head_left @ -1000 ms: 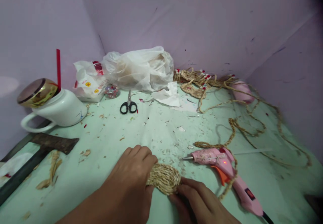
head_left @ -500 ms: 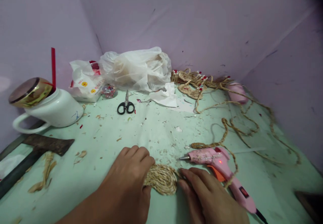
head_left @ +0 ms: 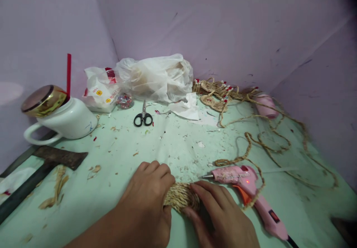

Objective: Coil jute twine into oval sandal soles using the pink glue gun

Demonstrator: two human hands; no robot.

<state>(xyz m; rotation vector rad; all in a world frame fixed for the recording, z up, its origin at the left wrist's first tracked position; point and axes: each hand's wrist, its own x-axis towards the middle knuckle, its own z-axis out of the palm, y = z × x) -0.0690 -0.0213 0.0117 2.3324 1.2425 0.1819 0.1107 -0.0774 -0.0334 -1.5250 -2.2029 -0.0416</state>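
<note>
Between my two hands, near the table's front edge, is a flat coil of braided straw rope (head_left: 180,196). My left hand (head_left: 152,188) grips its left end, fingers curled over the top and thumb at the near side. At the right end my right hand (head_left: 220,210) pinches the coil, fingertips on the far edge and thumb on the near edge. The palms and the coil's ends are covered by the hands. Just beyond my right hand lies a pink glue gun (head_left: 237,175) with a lit red light, its nozzle pointing left.
Loose braided rope (head_left: 248,145) trails across the right side. Scissors (head_left: 143,118), a plastic bag (head_left: 161,78), a bag of beads (head_left: 125,101) and beaded straw pieces (head_left: 212,98) lie at the back. At left are a white mug (head_left: 68,119) and a hammer-like tool (head_left: 60,156).
My right hand has moved left from beside the coil's right end onto it, fingers and thumb now on its edges. My left hand keeps its hold. The whole view has shifted slightly.
</note>
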